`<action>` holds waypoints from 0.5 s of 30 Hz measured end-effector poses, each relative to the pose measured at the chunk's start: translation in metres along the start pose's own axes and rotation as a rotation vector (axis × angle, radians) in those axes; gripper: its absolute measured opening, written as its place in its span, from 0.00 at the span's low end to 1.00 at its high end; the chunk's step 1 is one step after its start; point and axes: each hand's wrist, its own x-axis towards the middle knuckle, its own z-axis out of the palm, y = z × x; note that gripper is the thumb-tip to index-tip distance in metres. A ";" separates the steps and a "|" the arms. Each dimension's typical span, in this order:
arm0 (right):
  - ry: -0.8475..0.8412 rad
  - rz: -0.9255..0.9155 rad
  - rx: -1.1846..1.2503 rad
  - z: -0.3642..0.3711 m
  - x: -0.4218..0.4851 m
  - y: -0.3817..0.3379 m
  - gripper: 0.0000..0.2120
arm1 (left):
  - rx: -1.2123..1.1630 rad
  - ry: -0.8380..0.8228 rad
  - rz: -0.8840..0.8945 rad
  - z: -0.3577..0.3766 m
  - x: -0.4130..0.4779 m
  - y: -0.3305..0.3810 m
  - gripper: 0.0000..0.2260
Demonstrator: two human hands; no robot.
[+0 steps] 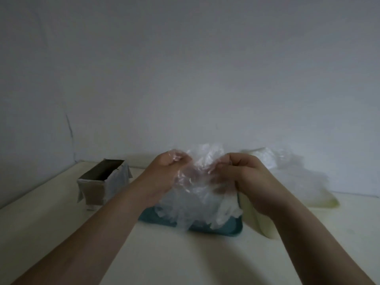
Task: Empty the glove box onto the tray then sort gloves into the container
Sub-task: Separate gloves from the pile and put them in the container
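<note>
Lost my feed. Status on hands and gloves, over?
Both hands busy: left hand and right hand pinch a clear glove above the teal tray. More gloves piled on it. Nothing blocking.

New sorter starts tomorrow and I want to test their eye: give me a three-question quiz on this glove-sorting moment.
1. True or false: the left hand and the right hand both grip clear gloves above the teal tray.
2. The cardboard box stands: A) left of the teal tray, B) on it, C) right of it.
3. What fills the yellowish container at the right?
Key: 1 true; 2 A; 3 glove heap.
</note>
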 end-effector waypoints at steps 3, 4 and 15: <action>0.144 -0.006 -0.105 -0.035 -0.008 -0.017 0.07 | 0.000 -0.012 0.002 0.026 0.010 0.005 0.04; 0.170 -0.001 -0.138 -0.047 -0.007 -0.021 0.08 | -0.023 -0.036 -0.024 0.034 0.014 0.007 0.05; 0.347 0.206 -0.204 -0.165 0.017 -0.014 0.07 | -0.209 -0.178 -0.025 0.069 0.035 0.050 0.06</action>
